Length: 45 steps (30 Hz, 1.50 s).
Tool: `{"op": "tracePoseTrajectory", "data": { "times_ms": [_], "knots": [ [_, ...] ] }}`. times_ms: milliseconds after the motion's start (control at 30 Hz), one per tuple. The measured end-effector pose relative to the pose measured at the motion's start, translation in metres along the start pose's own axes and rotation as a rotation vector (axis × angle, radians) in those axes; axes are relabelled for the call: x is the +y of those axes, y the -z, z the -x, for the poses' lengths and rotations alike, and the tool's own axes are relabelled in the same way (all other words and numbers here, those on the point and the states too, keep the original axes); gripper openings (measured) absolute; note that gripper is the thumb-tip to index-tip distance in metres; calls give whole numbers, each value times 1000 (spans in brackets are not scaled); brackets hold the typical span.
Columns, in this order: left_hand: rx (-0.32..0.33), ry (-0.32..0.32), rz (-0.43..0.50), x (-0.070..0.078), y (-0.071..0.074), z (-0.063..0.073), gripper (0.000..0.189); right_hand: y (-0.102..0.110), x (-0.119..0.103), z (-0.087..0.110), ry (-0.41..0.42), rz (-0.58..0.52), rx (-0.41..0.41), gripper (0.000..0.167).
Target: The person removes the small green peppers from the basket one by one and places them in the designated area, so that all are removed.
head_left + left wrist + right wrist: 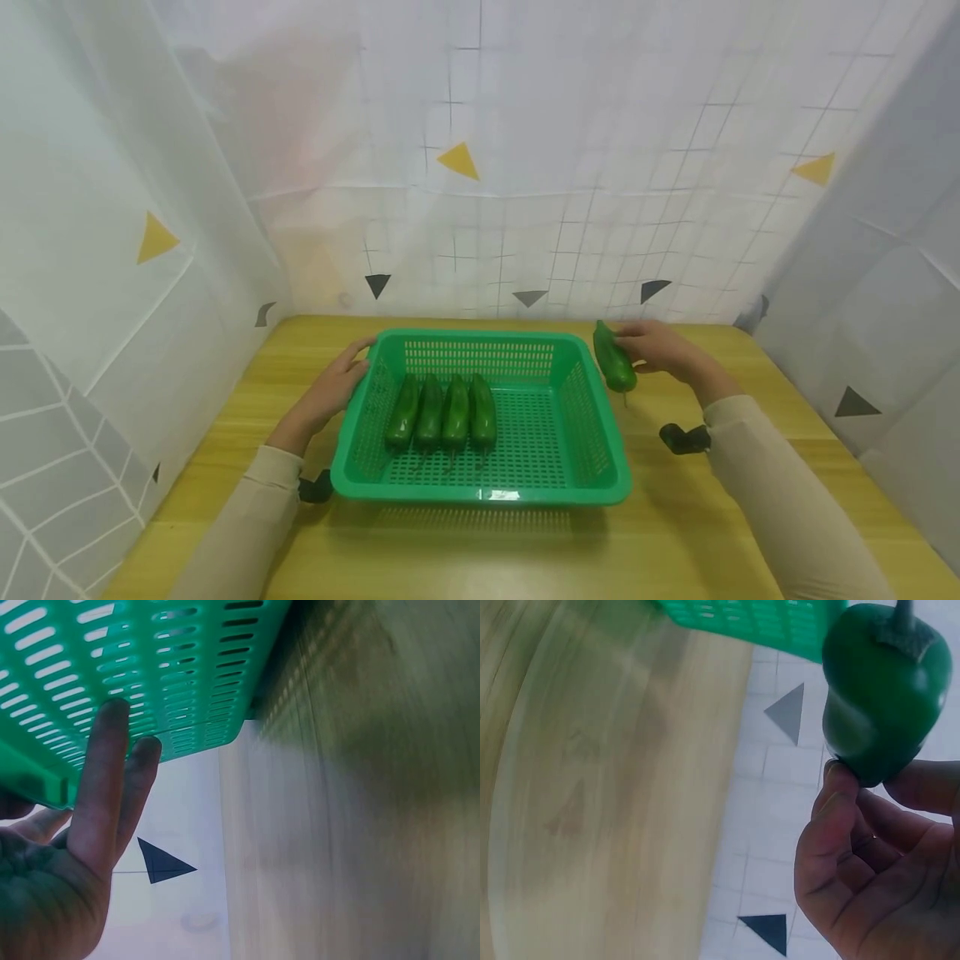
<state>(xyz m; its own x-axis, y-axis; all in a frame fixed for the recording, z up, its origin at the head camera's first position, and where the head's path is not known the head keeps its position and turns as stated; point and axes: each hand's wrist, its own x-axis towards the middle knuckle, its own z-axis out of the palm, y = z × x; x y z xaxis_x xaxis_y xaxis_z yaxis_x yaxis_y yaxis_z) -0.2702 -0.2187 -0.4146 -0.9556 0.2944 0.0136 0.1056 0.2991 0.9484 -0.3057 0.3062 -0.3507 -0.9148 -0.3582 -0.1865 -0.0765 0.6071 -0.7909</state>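
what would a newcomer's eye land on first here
A bright green rectangular slatted plastic basket dominates the lower middle of the head view, with four long glossy green peppers lined up side by side in its left half. Beside its far right corner, the person's right grip holds a fifth long glossy green pepper, its stem toward the viewer.

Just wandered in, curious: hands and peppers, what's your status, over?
Left hand at left side of green basket. Right hand pinching one green pepper, outside it. Four peppers inside. Basket's right rim between.
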Motion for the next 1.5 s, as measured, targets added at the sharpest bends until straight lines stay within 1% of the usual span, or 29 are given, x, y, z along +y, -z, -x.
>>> {"op": "tracePoseTrajectory", "data": {
  "times_ms": [200, 400, 667, 867, 967, 1133, 1300, 1500],
  "knots": [
    [3, 1, -5, 0, -1, 0, 52, 4, 13, 2, -26, 3, 6, 45],
    [-2, 6, 2, 0, 0, 1, 52, 4, 22, 3, -64, 16, -13, 46],
    [5, -6, 3, 1, 1, -1, 50, 2, 35, 2, -85, 44, -18, 46],
    [16, 0, -12, 0, 0, 0, 51, -2, 44, 1, -115, 75, -23, 42],
    [18, 8, -16, 1, -1, 0, 52, -5, 47, 1, -113, 67, -30, 41],
    [11, 1, 0, 1, -1, 0, 52, -13, 50, -1, -114, 59, -41, 42],
    [7, 3, 7, 0, 0, 0, 52, -21, 56, -6, -115, 77, -48, 43],
    [5, 7, 7, -3, 0, -1, 52, -27, 66, -11, -113, 114, -53, 39]
  ]
}}
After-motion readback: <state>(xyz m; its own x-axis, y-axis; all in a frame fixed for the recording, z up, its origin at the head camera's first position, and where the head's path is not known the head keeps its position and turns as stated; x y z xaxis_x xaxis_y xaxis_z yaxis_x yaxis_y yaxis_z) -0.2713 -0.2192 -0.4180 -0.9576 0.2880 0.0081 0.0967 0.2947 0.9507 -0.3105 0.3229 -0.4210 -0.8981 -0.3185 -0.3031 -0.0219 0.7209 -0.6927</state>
